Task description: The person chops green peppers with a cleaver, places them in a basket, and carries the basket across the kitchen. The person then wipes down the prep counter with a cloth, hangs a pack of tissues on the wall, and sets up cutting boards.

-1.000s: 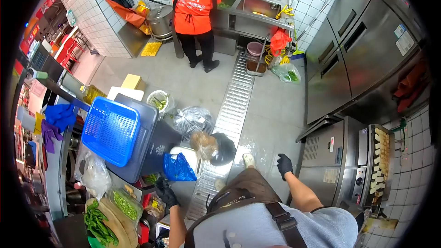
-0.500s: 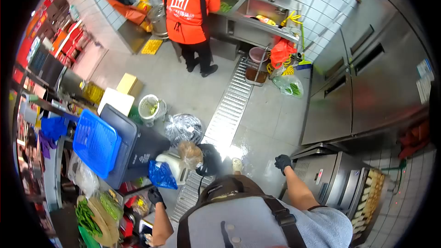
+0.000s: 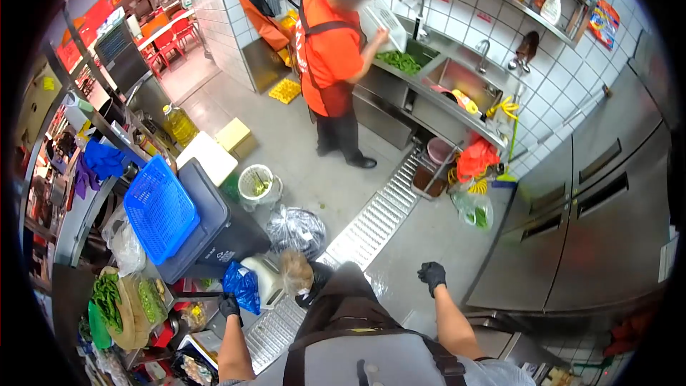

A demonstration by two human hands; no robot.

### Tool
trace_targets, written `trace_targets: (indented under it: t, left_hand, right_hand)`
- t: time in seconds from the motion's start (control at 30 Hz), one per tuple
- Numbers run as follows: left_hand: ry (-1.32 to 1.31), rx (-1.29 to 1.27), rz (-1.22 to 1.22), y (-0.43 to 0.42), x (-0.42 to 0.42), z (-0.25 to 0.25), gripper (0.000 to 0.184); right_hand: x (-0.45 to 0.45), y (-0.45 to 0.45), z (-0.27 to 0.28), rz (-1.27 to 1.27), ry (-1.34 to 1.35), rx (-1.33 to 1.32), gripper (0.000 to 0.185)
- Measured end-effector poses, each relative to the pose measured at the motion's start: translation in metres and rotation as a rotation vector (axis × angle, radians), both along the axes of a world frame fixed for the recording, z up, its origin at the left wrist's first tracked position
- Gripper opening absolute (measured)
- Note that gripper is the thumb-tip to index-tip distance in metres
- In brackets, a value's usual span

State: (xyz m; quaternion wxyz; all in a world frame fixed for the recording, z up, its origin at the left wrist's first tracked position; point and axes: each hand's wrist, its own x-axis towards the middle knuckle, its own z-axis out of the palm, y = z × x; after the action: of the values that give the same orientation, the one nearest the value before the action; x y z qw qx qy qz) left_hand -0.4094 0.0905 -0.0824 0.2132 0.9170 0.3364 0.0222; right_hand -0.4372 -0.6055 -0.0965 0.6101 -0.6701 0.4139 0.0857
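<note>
My left hand (image 3: 229, 305), in a dark glove with its fingers curled in, hangs at the lower left, near a blue plastic bag (image 3: 241, 287) and the end of a dark shelf edge. Nothing shows in it. My right hand (image 3: 431, 275), gloved too, is a loose fist over the bare floor on the right, apart from everything. Beside the blue bag stand a whitish plastic jug (image 3: 263, 280) and a brown bag (image 3: 296, 271). Left of my left hand, green peppers (image 3: 107, 302) lie on a round board (image 3: 128, 314).
A co-worker (image 3: 329, 57) in orange tilts a white basket (image 3: 386, 23) over greens in the sink (image 3: 429, 75). A grey bin (image 3: 225, 236) carrying a blue basket (image 3: 163, 207) stands left. Steel fridges (image 3: 572, 229) line the right. A drain grate (image 3: 371, 207) crosses the floor.
My view has tilted up and moved forward. The co-worker has turned sideways and the white basket has come into view. My left hand has come closer to the shelf edge; my right stays curled.
</note>
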Motion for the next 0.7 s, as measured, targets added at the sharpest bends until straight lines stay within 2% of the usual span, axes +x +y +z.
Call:
trace_targets:
  t: [0.07,0.1,0.13,0.17,0.2,0.23,0.27,0.3,0.33,0.37,0.4,0.47,0.53,0.57,0.63,0.67,0.7]
  left_hand:
    - [-0.006,0.077,-0.094,0.008,0.008,-0.021,0.039]
    - [0.079,0.059,0.007,0.004,0.017,-0.027,0.043]
    - [0.463,0.085,-0.108,0.038,0.044,-0.085,0.043]
    - [0.502,-0.048,-0.087,0.019,0.058,-0.066,0.047]
    - [0.186,0.073,-0.278,0.008,0.065,-0.077,0.045]
    - [-0.097,0.257,-0.473,-0.003,0.071,-0.089,0.046]
    - [0.164,0.133,-0.172,-0.077,0.094,0.025,0.043]
    - [0.306,-0.283,0.047,-0.063,0.119,-0.019,0.038]
    - [0.54,-0.02,-0.371,-0.063,0.134,-0.078,0.036]
    - [0.633,0.304,-0.781,-0.064,0.15,-0.132,0.037]
    - [0.646,0.19,-0.704,-0.084,0.161,-0.126,0.027]
    - [0.629,-0.107,-0.432,-0.135,0.181,-0.103,0.033]
    - [0.578,-0.295,-0.185,-0.174,0.194,-0.079,0.043]
    - [0.568,-0.335,-0.116,-0.187,0.195,-0.072,0.049]
    - [0.55,-0.377,0.005,-0.201,0.204,-0.057,0.061]
    - [0.55,-0.376,0.059,-0.205,0.207,-0.05,0.068]
    - [0.588,-0.363,0.09,-0.207,0.208,-0.048,0.074]
  right_hand:
    - [0.01,0.002,0.012,-0.007,-0.005,0.016,0.017]
    - [0.011,-0.009,0.009,0.449,-0.037,-0.506,0.018]
    - [0.017,-0.025,0.006,0.926,-0.09,-1.013,0.018]
    - [0.026,-0.038,-0.011,0.946,-0.032,-1.101,0.019]
    - [0.03,-0.053,-0.028,0.988,0.03,-1.191,0.02]
    - [0.037,-0.076,-0.032,0.94,-0.007,-1.139,0.018]
    - [0.049,-0.088,-0.036,0.887,-0.038,-1.088,0.016]
    - [0.058,-0.085,-0.022,0.431,-0.091,-0.552,0.014]
    - [0.073,-0.079,0.008,-0.055,-0.104,-0.032,0.012]
    - [0.088,-0.077,0.024,-0.044,-0.047,-0.055,0.011]
    - [0.105,-0.079,0.034,-0.038,0.005,-0.082,0.009]
    - [0.136,-0.092,0.03,0.017,0.083,-0.13,0.008]
    - [0.153,-0.106,0.027,0.09,0.168,-0.187,0.006]
    - [0.153,-0.101,0.03,0.026,0.059,-0.175,0.009]
    - [0.146,-0.153,-0.017,0.631,0.119,-0.343,0.012]
    - [0.145,-0.161,-0.024,0.399,0.221,0.008,0.012]
    - [0.138,-0.161,-0.021,0.648,0.12,-0.167,0.012]
